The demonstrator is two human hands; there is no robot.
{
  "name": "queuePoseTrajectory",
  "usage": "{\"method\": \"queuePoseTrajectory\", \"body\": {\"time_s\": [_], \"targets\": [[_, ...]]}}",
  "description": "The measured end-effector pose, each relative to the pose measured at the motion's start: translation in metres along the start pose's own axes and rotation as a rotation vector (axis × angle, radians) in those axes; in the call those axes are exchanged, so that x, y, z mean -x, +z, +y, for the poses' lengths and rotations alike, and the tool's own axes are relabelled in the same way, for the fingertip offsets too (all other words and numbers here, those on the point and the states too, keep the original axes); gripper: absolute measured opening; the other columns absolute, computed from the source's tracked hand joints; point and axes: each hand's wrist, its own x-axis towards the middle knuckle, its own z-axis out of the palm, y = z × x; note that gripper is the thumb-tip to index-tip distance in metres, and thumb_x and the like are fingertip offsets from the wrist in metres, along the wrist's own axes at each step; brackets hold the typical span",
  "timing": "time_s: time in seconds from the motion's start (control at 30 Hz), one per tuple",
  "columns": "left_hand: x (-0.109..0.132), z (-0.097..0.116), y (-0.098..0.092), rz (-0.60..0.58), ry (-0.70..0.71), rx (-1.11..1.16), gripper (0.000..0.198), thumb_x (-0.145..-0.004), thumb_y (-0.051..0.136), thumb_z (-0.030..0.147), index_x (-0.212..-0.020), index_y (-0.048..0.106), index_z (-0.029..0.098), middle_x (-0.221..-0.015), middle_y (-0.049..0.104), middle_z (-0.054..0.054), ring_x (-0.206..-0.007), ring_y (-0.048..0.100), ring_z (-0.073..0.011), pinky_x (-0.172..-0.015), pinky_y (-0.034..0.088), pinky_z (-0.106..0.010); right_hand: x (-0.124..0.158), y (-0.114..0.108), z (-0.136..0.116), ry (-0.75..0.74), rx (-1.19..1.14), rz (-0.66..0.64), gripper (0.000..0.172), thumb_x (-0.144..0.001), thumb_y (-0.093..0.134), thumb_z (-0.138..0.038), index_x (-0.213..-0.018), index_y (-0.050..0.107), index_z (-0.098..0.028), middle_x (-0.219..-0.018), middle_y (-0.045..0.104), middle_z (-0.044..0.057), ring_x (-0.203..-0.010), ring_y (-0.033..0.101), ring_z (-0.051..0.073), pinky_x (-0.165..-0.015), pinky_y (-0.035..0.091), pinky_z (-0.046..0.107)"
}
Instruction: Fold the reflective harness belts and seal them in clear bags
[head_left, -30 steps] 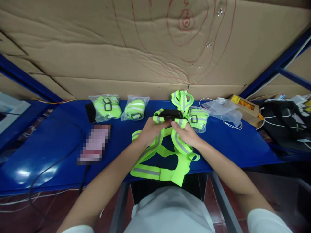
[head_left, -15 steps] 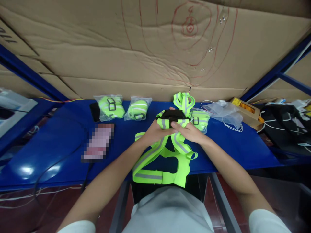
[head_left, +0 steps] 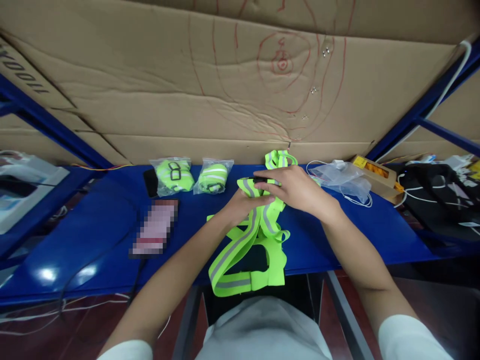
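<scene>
A neon-yellow reflective harness (head_left: 233, 284) with grey stripes is held above the blue table, its loops hanging down to the front edge. My left hand (head_left: 243, 204) is closed around the gathered straps from the left. My right hand (head_left: 296, 186) reaches over from the right, its fingers pinching a black piece (head_left: 261, 180) on the harness. The palm and fingers hide most of that black piece. Just behind the hands, looped neon straps (head_left: 278, 159) rise toward the cardboard.
Two bagged neon bundles, one (head_left: 174, 175) beside another (head_left: 213, 176), lie at the back left. A phone (head_left: 155, 227) rests nearer me. To the right are a clear plastic bag (head_left: 347, 179), a cardboard box (head_left: 378, 177) and white cables. A cardboard wall (head_left: 150, 115) stands behind.
My right hand has shifted from the near side of the straps to over their top, now covering much of the black piece. My left hand keeps its hold. The view has tilted slightly.
</scene>
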Motion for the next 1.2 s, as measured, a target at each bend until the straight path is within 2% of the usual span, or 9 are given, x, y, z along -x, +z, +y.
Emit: {"method": "queuePoseTrajectory", "body": {"time_s": [0.13,0.3,0.5,0.73,0.93,1.0,1.1,1.17,1.2], "targets": [[0.001,-0.001,-0.002,-0.06,-0.079,0.038,0.046,-0.065,0.095,0.033,-0.103,0.076,0.016,-0.094,0.08,-0.008,-0.088,0.077,-0.0275,-0.086,0.06,-0.042,-0.006,-0.001,0.004,0.097,0.101,0.007,0.042,-0.103,0.054,-0.054,-0.097,0.082,-0.023,-0.066,0.07,0.004,-0.066,0.063,0.019,-0.061,0.031,0.031],[0.007,0.007,-0.004,-0.115,-0.158,0.101,0.043,-0.069,0.094,0.03,-0.104,0.077,0.015,-0.096,0.081,-0.01,-0.089,0.078,-0.0297,-0.086,0.062,-0.044,-0.014,-0.003,0.008,0.173,-0.185,0.128,0.054,-0.102,0.057,-0.05,-0.061,0.063,-0.016,-0.056,0.051,-0.001,-0.058,0.045,0.011,-0.06,0.026,0.029],[0.02,0.012,-0.003,-0.146,-0.214,0.142,0.043,-0.072,0.092,0.033,-0.107,0.074,0.016,-0.093,0.081,-0.01,-0.081,0.078,-0.0306,-0.078,0.064,-0.046,-0.024,0.008,0.025,0.226,-0.637,0.093,0.023,-0.092,0.072,-0.04,-0.102,0.071,-0.018,-0.077,0.065,-0.003,-0.066,0.055,0.011,-0.06,0.037,0.023],[0.017,0.013,-0.009,0.031,-0.12,0.036,0.038,-0.068,0.094,0.036,-0.096,0.075,0.018,-0.088,0.079,-0.004,-0.077,0.076,-0.025,-0.075,0.063,-0.04,-0.016,0.003,0.021,-0.031,-0.229,0.014,0.041,-0.104,0.054,-0.05,-0.102,0.08,-0.019,-0.094,0.074,0.005,-0.09,0.066,0.02,-0.08,0.045,0.031],[0.017,0.021,-0.012,-0.058,-0.095,0.072,0.032,-0.075,0.09,0.038,-0.097,0.077,0.019,-0.084,0.079,-0.005,-0.081,0.079,-0.0294,-0.075,0.066,-0.044,-0.013,0.008,0.009,-0.04,-0.176,-0.053,0.046,-0.102,0.055,-0.053,-0.126,0.074,-0.018,-0.119,0.074,0.011,-0.116,0.066,0.03,-0.103,0.047,0.042],[0.018,0.026,-0.011,0.001,-0.092,0.087,0.034,-0.074,0.091,0.04,-0.098,0.076,0.02,-0.084,0.079,-0.005,-0.076,0.078,-0.029,-0.069,0.066,-0.043,-0.007,0.012,0.005,-0.036,-0.291,0.015,0.046,-0.105,0.051,-0.049,-0.137,0.066,-0.02,-0.134,0.068,0.011,-0.128,0.062,0.03,-0.111,0.045,0.043],[0.021,0.039,-0.012,0.097,-0.109,0.114,0.039,-0.071,0.092,0.043,-0.098,0.076,0.019,-0.084,0.079,-0.005,-0.068,0.076,-0.0269,-0.061,0.065,-0.04,0.02,0.023,-0.003,0.085,-0.49,0.372,0.045,-0.104,0.053,-0.047,-0.144,0.056,-0.027,-0.149,0.057,0.008,-0.139,0.053,0.026,-0.117,0.043,0.042],[0.023,0.049,-0.013,0.14,-0.114,0.137,0.04,-0.07,0.092,0.044,-0.094,0.075,0.018,-0.077,0.077,-0.004,-0.058,0.072,-0.0226,-0.053,0.062,-0.035,0.048,0.039,-0.008,0.32,-0.614,0.689,0.032,-0.105,0.053,-0.048,-0.127,0.064,-0.027,-0.129,0.067,0.008,-0.121,0.063,0.024,-0.108,0.05,0.04],[0.023,0.054,-0.014,0.159,-0.112,0.148,0.041,-0.069,0.092,0.046,-0.091,0.075,0.017,-0.073,0.075,-0.003,-0.054,0.07,-0.0205,-0.049,0.06,-0.032,0.061,0.049,-0.011,0.413,-0.692,0.713,0.027,-0.104,0.055,-0.049,-0.114,0.067,-0.026,-0.113,0.071,0.006,-0.108,0.067,0.022,-0.1,0.054,0.037]]}}
